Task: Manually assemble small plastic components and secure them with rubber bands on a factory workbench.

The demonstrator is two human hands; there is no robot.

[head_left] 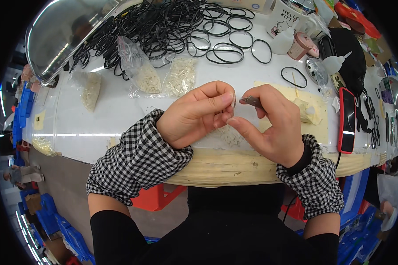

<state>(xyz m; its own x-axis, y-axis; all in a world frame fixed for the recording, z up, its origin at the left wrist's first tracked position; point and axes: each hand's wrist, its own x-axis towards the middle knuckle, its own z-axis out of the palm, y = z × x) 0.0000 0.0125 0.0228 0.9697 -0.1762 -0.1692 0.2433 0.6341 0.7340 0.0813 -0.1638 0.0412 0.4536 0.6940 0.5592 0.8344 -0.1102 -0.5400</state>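
My left hand (194, 112) is closed, thumb and fingertips pinching a tiny pale piece (234, 101) too small to name. Close beside it, my right hand (274, 126) grips a small dark metal blade (252, 102) between its curled fingers, its thumb stretched toward the left fingertips. Both hands are above the table's near edge. Beneath them lies a scatter of small whitish parts (229, 138). Clear plastic bags of similar parts lie beyond the left hand: one bag (181, 76) close by, another bag (147, 79) beside it, and a third bag (91, 91) farther left.
A tangled heap of black rubber rings (141, 26) covers the far side, with single rings (225, 54) spread to its right. At the right are a red-cased phone (347, 121), a white squeeze bottle (282, 42) and a yellowish block (307, 111). A metal-rimmed clear cover (59, 39) stands far left.
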